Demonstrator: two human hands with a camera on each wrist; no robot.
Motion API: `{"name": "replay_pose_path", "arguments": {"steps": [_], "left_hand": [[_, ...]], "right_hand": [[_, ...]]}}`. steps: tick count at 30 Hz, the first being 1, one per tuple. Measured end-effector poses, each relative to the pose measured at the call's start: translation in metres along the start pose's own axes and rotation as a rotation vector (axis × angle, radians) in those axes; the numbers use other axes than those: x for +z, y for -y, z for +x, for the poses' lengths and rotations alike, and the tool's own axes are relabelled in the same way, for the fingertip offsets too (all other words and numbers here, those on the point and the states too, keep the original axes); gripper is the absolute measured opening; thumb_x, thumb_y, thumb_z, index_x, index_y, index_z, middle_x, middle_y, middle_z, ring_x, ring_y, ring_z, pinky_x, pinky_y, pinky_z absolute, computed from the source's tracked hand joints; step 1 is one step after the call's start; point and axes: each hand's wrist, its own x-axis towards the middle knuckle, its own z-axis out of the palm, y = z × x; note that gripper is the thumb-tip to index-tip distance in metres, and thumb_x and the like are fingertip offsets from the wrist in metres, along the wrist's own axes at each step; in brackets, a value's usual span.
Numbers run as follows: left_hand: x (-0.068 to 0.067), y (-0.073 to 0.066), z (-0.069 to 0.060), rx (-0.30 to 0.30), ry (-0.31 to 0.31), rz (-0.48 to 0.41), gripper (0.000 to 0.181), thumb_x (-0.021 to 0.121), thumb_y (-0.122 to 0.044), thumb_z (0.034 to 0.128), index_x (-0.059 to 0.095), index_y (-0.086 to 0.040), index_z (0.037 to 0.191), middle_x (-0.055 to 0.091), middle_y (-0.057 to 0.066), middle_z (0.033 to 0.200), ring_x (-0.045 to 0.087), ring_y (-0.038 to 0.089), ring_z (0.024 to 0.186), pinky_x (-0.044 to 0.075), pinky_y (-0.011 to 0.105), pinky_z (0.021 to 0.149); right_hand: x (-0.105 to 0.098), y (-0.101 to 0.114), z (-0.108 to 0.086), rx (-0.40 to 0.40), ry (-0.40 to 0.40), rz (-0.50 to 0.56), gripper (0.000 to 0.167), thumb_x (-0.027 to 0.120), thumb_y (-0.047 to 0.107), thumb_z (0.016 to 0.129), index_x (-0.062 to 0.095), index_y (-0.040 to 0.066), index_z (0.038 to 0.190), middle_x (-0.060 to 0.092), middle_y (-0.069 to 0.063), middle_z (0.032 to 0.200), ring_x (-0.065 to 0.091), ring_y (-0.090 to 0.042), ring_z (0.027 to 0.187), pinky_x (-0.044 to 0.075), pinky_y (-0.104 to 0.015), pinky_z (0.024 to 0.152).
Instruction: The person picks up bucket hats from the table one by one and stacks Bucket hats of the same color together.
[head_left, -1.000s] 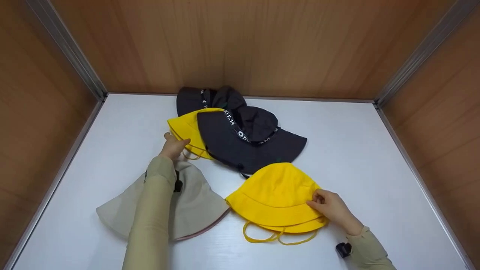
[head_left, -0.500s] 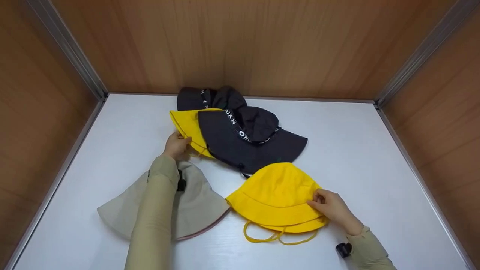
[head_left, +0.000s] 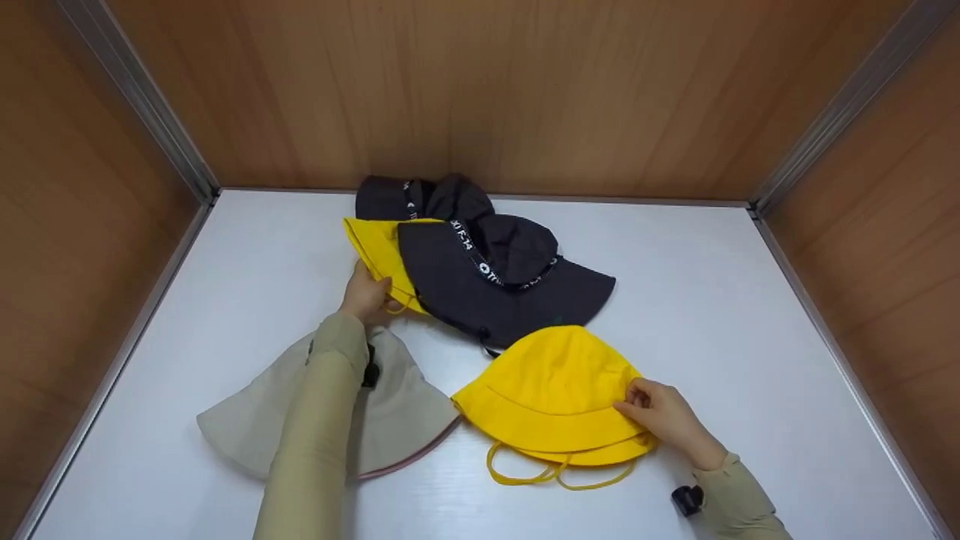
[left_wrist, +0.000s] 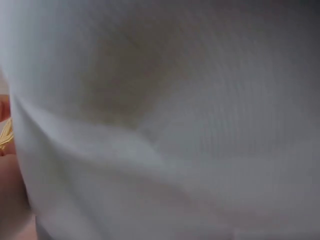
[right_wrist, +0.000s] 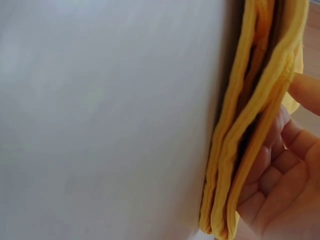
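Observation:
My left hand grips the lower left brim of a yellow bucket hat, which lies partly under a dark bucket hat with a lettered band. At the left edge of the left wrist view, its fingers show beside a yellow cord. My right hand pinches the right brim of a second yellow bucket hat, whose cord loops onto the table. From the right wrist view, the folded brim layers stand between thumb and fingers.
A beige bucket hat lies under my left forearm, its cloth filling most of the left wrist view. Another dark hat sits against the back wooden wall. Wooden panels bound the white table on both sides.
My left hand has moved slightly right and closed on the rear yellow hat's brim, whose left edge has shifted a little right. My right hand keeps its hold on the front yellow hat.

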Motion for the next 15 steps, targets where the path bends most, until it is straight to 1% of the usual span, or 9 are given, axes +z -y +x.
{"name": "replay_pose_path", "arguments": {"steps": [2,5,11,15], "left_hand": [[-0.001,0.000,-0.001,0.013,-0.012,0.022,0.050,0.037,-0.007,0.1003,0.016,-0.010,0.146,0.046,0.016,0.125,0.058,0.015,0.082,0.053,0.022,0.066],[-0.003,-0.002,-0.003,0.070,-0.032,0.033,0.052,0.037,-0.005,0.0991,0.018,-0.011,0.147,0.046,0.017,0.127,0.058,0.016,0.083,0.054,0.023,0.067],[-0.012,-0.007,-0.009,0.161,-0.096,0.015,0.051,0.039,-0.009,0.0996,0.022,-0.013,0.148,0.049,0.017,0.128,0.057,0.014,0.087,0.053,0.022,0.069],[-0.023,-0.009,-0.015,0.211,-0.144,-0.019,0.047,0.039,-0.011,0.1003,0.025,-0.012,0.145,0.053,0.017,0.120,0.058,0.011,0.081,0.054,0.023,0.069]], "right_hand": [[0.000,0.001,0.000,-0.004,0.005,0.003,0.021,0.069,0.025,0.087,0.055,0.009,0.082,0.046,0.001,0.067,0.043,-0.011,0.061,0.034,-0.020,0.055],[0.000,0.002,0.002,-0.008,0.009,0.010,0.021,0.068,0.025,0.087,0.055,0.009,0.082,0.046,0.000,0.067,0.043,-0.011,0.060,0.034,-0.019,0.054],[0.000,0.004,0.004,-0.003,0.021,0.015,0.020,0.068,0.024,0.088,0.056,0.009,0.083,0.047,0.000,0.068,0.044,-0.012,0.061,0.035,-0.019,0.054],[0.000,0.004,0.005,0.007,0.017,0.022,0.020,0.068,0.023,0.088,0.056,0.009,0.083,0.046,-0.001,0.068,0.044,-0.012,0.062,0.035,-0.019,0.054]]}}
